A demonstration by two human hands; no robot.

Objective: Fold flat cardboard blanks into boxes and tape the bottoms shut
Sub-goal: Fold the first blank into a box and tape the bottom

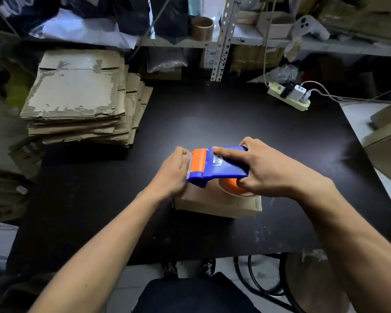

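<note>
In the head view, one small brown cardboard box (219,204) is sitting on the black desk (212,123), toward the middle of its near edge. One blue and orange plastic tape dispenser (221,164) is lying across the top of the box. One stack of flat, torn brown cardboard blanks (81,98) is resting on the desk's far left corner, and one pale yellow power strip (288,96) with plugged-in chargers is lying near the far right corner. The right hand (278,168) is gripping the dispenser, fingers curled round its blue body with the forefinger stretched along the top. The left hand (174,170) is curled against the box's left end beside the dispenser's orange blade end; what its fingertips are pinching cannot be made out. One brown tape roll (201,28) is standing on the shelf behind the desk.
</note>
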